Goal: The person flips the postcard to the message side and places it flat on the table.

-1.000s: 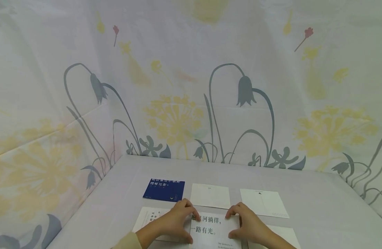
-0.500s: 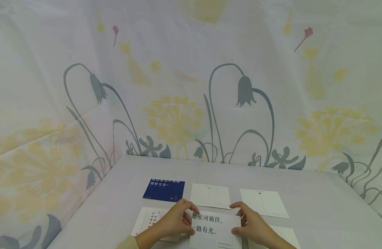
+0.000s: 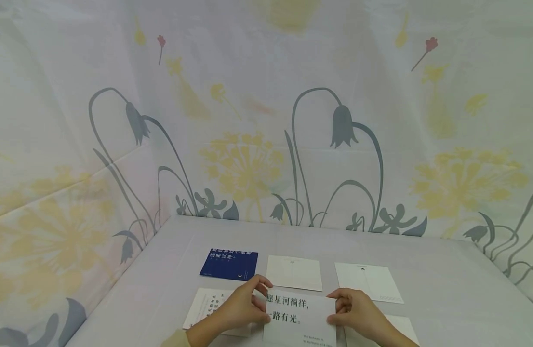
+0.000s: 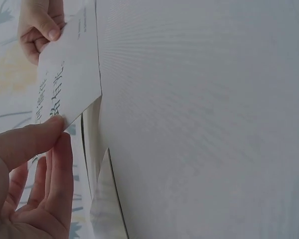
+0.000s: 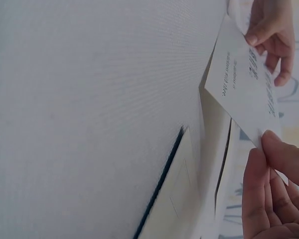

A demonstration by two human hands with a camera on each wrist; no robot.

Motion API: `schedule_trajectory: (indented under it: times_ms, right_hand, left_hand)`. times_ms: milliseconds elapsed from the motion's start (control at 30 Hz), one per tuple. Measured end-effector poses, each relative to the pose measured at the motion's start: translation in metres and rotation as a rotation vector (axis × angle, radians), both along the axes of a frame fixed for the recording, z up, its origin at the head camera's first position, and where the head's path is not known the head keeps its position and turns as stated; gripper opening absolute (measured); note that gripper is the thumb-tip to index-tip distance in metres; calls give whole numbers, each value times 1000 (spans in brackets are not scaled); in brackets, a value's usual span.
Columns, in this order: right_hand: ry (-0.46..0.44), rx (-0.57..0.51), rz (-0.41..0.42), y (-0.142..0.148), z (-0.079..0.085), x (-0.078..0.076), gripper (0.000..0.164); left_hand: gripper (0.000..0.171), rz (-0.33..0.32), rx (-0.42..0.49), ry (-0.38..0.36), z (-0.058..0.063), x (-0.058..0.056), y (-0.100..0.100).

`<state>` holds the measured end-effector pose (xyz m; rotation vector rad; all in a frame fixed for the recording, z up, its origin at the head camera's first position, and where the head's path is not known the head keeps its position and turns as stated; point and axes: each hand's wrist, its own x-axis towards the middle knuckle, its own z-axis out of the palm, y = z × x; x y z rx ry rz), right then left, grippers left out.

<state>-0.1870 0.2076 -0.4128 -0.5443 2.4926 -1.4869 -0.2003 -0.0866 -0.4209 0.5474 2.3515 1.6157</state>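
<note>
A white postcard [image 3: 299,315] with dark printed characters is held between my two hands at the near middle of the table. My left hand [image 3: 244,306] pinches its left edge, thumb on the printed face and fingers behind. At the opposite edge my right hand [image 3: 357,312] pinches in the same way. Both wrist views show the postcard [image 4: 72,64] tilted and lifted off the tabletop. Below my left hand lies a white card with dark characters [image 3: 199,308], partly covered by the hand. Another white card [image 3: 403,327] lies beside my right hand, partly hidden by it.
Behind my hands, a dark blue card [image 3: 229,265], a pale card [image 3: 294,273] and a white card with a small dark mark [image 3: 368,283] lie in a row on the pale tabletop [image 3: 457,294]. A flower-printed cloth [image 3: 258,120] hangs around the back and sides.
My right fingers have gone from the postcard's top corner to curl behind its right edge, and both hands now pinch the sides. The postcard is raised slightly and tips more toward the head camera.
</note>
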Motion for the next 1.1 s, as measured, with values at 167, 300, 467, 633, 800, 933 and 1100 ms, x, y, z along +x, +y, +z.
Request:
schedule_trajectory:
  times_ms: [167,300,467,633,800,933,1100]
  right_hand:
    - [-44,-38,-14,0,1,1,40]
    - [-78,-66,-12,0,0,-1,33]
    - [-124,-69,-30,-1,-1,-3,24]
    - [-152,-65,-26,0,-2,-5,24]
    - [-171,-100,-8,2,-1,-6,26]
    - [-186,-106,-16,2,1,-6,25]
    - [-185,-98,-27,3,1,-6,23]
  left_hand:
    - [55,-5,-8,2,-3,-2,-2]
    - [41,-2,-34,24,-4,-1,-3]
    - [23,-8,33,-18,-3,-1,-2]
    - [11,9,64,-55,-3,-1,-2]
    - [6,30,79,-60,-2,-2,-2]
    - [7,55,86,-60,-1,-1,-3]
    - [8,73,86,-59,-2,-2,-5]
